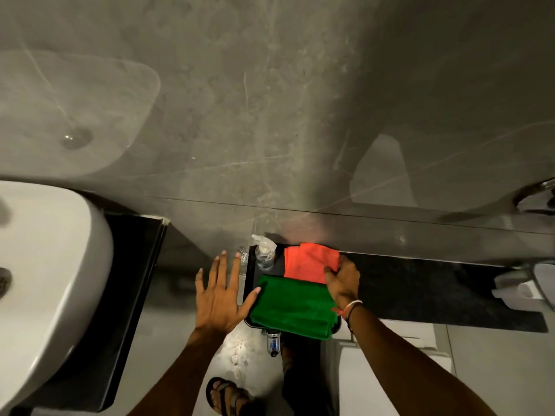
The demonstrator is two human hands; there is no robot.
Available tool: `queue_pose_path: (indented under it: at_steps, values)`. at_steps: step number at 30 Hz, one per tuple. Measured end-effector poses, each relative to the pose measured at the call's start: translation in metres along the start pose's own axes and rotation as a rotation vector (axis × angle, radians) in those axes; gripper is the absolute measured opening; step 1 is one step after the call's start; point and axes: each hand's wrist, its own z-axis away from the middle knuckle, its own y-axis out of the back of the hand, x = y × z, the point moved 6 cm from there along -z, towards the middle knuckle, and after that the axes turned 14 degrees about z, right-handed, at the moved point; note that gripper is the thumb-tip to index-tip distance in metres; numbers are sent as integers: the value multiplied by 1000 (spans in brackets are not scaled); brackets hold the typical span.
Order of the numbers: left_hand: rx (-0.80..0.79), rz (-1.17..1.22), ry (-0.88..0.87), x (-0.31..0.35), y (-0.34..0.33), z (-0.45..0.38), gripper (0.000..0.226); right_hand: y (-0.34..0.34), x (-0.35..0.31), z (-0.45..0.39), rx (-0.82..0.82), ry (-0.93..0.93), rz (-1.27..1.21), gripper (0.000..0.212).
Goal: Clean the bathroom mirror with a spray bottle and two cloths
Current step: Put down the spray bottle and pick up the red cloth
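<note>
A black tray (248, 267) sits at the left end of a dark ledge against the wall. On it stand a small clear spray bottle (264, 253) with a white trigger, a folded orange cloth (306, 262) at the back and a folded green cloth (295, 307) in front. My right hand (342, 280) pinches the right edge of the orange cloth. Left of the tray, my left hand (220, 292) hovers with spread fingers, its thumb tip touching the green cloth's left edge. The mirror itself is not clearly in view.
A white washbasin (45, 280) on a black counter (120, 295) fills the left side. The grey marble wall (270, 115) rises ahead. The dark ledge (435, 289) runs right to white folded items (516, 292). A sandalled foot (228, 394) stands on the floor below.
</note>
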Motion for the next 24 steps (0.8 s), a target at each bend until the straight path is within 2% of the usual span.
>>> queue_pose_path:
  at_steps: [1,2,4,5,6,8,10,11,12,14,17,20,22,24]
  values:
    - [23,-3,-5,-1,2,2,92,6,0,4,24,57,15,44]
    - [96,-25,-28,-2,39,3,92,28,-32,21,82,176,9,47]
    - [112,-23,-38,-2,49,-12,92,44,-48,24,57,272,11,48]
    - [180,-49,-74,-1,86,-14,92,75,-82,42,119,383,9,47]
    - [210,-54,-94,0,97,-12,92,88,-89,49,118,447,56,48]
    - [193,-46,-106,5,107,-18,89,113,-102,52,71,571,176,49]
    - [204,35,-159,14,119,-7,81,137,-117,68,-47,704,186,44]
    - [203,130,-213,21,140,-6,74,155,-140,85,-121,831,153,37]
    - [221,260,-256,30,157,-9,65,172,-162,101,-191,921,138,31]
    - [257,682,-293,53,229,-15,48,223,-228,150,-269,1056,92,30]
    - [144,1560,-212,90,337,-15,48,296,-323,221,-221,1276,73,30]
    - [83,2188,-274,117,418,4,69,339,-416,289,38,1496,152,34]
    - [127,2401,-500,124,472,30,70,355,-473,334,304,1618,177,35]
    - [165,2497,-715,124,522,46,67,364,-511,376,500,1693,212,43]
